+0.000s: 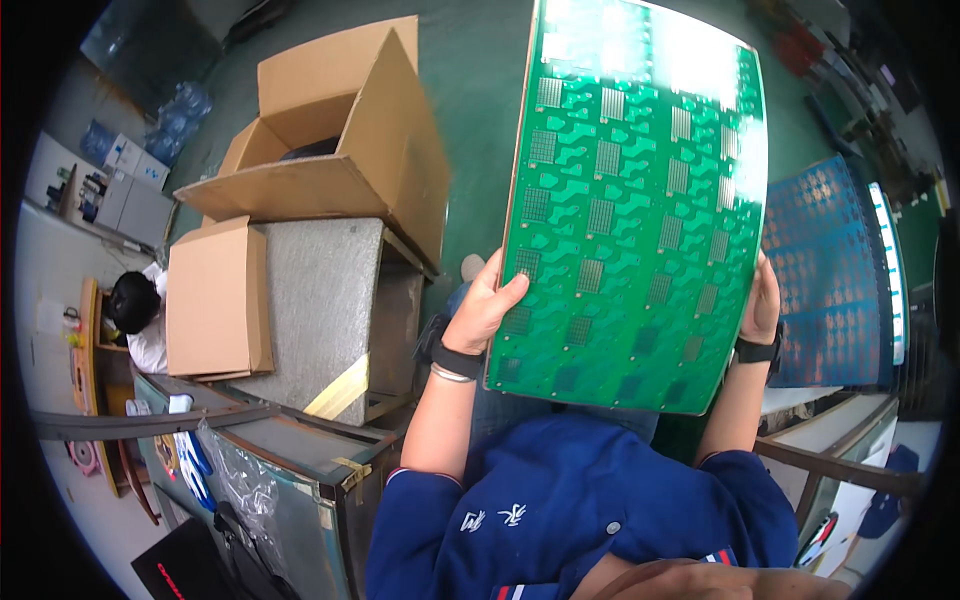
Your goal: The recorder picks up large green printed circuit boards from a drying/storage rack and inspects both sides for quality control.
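A large green printed circuit board panel point(625, 220) is held up before me, its top edge tilted away. Rows of silver pad grids and traces cover its face, and bright glare washes out the upper part. My left hand point(480, 308) grips its left edge, thumb on the face and fingers hidden behind. At the right edge my right hand point(762, 300) is closed on the panel, its fingers partly hidden by the board. To the right of that hand stands a blue panel point(830, 290) with coppery patterns.
An open cardboard box point(400, 170) stands at the left, beyond a grey-topped table point(310, 300) bearing a smaller carton point(212, 300). Another person point(140, 310) is at the far left. A metal cabinet point(270, 450) is near my left arm, and a metal rail point(830, 468) lies right.
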Demonstrator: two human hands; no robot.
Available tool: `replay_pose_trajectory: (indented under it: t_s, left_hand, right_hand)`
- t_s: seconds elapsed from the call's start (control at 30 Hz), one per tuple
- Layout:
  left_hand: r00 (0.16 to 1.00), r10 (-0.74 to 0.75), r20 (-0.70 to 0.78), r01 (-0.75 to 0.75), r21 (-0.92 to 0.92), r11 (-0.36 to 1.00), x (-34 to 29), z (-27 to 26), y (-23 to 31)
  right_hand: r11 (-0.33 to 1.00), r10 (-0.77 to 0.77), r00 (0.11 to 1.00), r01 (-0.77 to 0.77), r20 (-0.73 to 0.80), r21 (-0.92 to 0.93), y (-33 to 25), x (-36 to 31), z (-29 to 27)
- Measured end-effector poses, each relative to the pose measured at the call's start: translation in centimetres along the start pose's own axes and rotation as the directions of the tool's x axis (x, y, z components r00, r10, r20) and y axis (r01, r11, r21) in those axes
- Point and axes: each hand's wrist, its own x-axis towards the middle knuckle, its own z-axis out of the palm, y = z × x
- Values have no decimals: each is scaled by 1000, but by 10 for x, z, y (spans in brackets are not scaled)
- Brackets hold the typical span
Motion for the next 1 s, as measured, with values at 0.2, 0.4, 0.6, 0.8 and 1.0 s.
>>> replay_pose_trajectory:
  t_s: [0.2, 0.4, 0.6, 0.8, 1.0]
  left_hand:
    - [994, 94, 55, -88, -109, 990, -3, -2, 10]
    - [961, 42, -273, -202, -594, 778, -18, 0, -13]
    - [931, -73, -357, -135, -526, 840, -33, 12, -64]
    - [867, -20, -497, -157, -310, 938, -47, -30, -36]
    - [825, 105, -555, -163, -56, 985, -58, -58, -19]
  right_hand:
    - [1000, 27, 1000, -27, -5, 9, -4, 1, 30]
    - [982, -94, 993, 105, -78, 158, 26, 4, 35]
    - [977, -10, 998, -4, 66, 214, 50, -3, 53]
    - [894, -303, 946, 242, 111, 376, -21, 3, -21]
    - [948, -274, 901, 194, -337, -252, -49, -17, -22]
